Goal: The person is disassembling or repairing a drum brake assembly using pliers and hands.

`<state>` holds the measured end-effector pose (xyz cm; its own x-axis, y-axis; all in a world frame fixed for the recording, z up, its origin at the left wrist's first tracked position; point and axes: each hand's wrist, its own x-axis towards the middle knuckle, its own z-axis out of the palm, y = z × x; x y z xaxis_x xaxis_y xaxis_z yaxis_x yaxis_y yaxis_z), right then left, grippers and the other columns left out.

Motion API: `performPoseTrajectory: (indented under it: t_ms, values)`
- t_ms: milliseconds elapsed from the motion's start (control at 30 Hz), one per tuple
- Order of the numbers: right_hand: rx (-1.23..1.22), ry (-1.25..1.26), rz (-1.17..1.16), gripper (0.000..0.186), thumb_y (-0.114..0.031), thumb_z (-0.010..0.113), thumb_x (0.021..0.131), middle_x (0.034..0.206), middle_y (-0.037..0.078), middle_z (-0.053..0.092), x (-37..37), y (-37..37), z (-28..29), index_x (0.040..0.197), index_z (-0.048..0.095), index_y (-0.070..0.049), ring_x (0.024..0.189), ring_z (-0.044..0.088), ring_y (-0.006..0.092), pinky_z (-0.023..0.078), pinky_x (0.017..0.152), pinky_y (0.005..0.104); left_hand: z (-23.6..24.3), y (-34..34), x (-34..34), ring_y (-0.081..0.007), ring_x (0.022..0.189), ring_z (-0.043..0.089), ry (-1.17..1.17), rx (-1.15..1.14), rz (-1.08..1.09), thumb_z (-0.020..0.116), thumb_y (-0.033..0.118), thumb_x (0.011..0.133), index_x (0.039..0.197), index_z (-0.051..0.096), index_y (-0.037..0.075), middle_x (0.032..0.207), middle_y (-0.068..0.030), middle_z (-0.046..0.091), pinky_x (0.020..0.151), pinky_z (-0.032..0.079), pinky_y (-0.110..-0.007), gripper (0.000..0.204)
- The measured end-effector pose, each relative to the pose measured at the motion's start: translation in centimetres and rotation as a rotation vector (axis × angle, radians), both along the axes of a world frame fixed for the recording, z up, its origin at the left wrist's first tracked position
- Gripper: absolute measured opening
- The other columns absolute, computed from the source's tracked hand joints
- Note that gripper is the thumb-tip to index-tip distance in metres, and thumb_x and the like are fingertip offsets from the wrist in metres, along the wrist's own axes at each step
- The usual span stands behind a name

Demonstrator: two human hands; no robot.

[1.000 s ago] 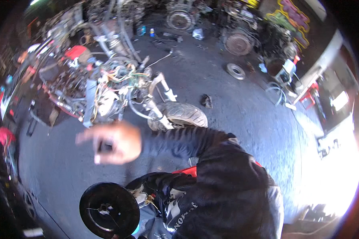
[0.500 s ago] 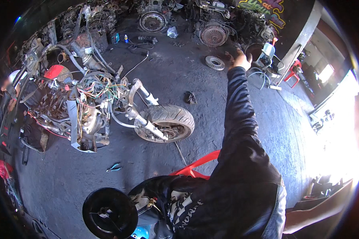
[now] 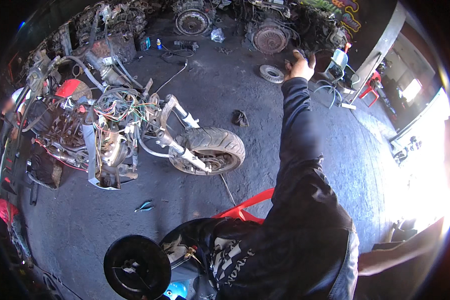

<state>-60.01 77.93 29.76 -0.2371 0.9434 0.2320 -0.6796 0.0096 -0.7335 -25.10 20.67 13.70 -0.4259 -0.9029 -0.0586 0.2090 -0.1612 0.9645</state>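
Observation:
My right arm, in a black sleeve, reaches far forward across the workshop. At its end my right hand (image 3: 300, 68) is raised with fingers apart, and nothing shows in it. It appears beside a ribbed grey ring (image 3: 271, 73) on the floor, though how far above it I cannot tell. My left hand does not show. Low on the left is a black round disc (image 3: 130, 280) with a small pale piece at its middle. Right of it are a brass fitting (image 3: 190, 252) and part of a blue object (image 3: 176, 289).
A stripped motorcycle with tangled wires (image 3: 127, 107) and a front wheel (image 3: 230, 142) stands left of centre. Blue-handled pliers (image 3: 145, 206) lie on the floor. Ahead are a red plastic chair (image 3: 245, 206) and engines (image 3: 270, 40). Someone (image 3: 7, 106) is partly visible at the left edge.
The whole view has shifted slightly. My right hand sits a little higher in the picture, its fingers turned somewhat; the arm stays stretched out. The objects on the floor stay put.

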Motion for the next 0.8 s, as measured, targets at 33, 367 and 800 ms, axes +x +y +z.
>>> performPoseTrajectory:
  t_ms: [33,367,800]
  values:
    - [0.03,0.001,0.024,0.079,0.007,0.062,0.07,0.094,0.01,0.057,0.1,-0.7,0.3,0.14,0.031,-0.012,0.049,0.045,0.0136,0.036,0.037,0.0246,0.0,0.1,-0.1,-0.0305,0.085,0.061,-0.003,-0.003,0.0,0.059,0.015,0.068,0.087,0.067,-0.003,0.092,-0.019,0.065,0.08,0.045,-0.041,0.028]
    - [-0.165,-0.014,-0.017,0.073,-0.002,0.058,0.074,0.1,0.011,0.06,2.5,15.9,-6.0,0.139,0.031,-0.023,0.057,0.052,0.0231,0.045,0.044,0.0342,1.3,0.4,-0.9,-0.0299,0.082,0.061,-0.014,0.015,0.016,0.059,0.015,0.07,0.086,0.067,-0.005,0.092,-0.0196,0.065,0.075,0.046,-0.04,0.027]
    - [-0.374,-0.022,-0.037,0.057,0.002,0.045,0.077,0.072,0.007,0.049,10.8,21.2,-8.3,0.124,0.036,-0.03,0.042,0.036,0.0164,0.028,0.035,0.0262,-2.0,-1.0,-1.3,-0.0265,0.079,0.06,0.01,-0.288,-0.115,0.059,0.011,0.077,0.092,0.067,-0.005,0.091,-0.0169,0.065,0.069,0.047,-0.039,0.024]
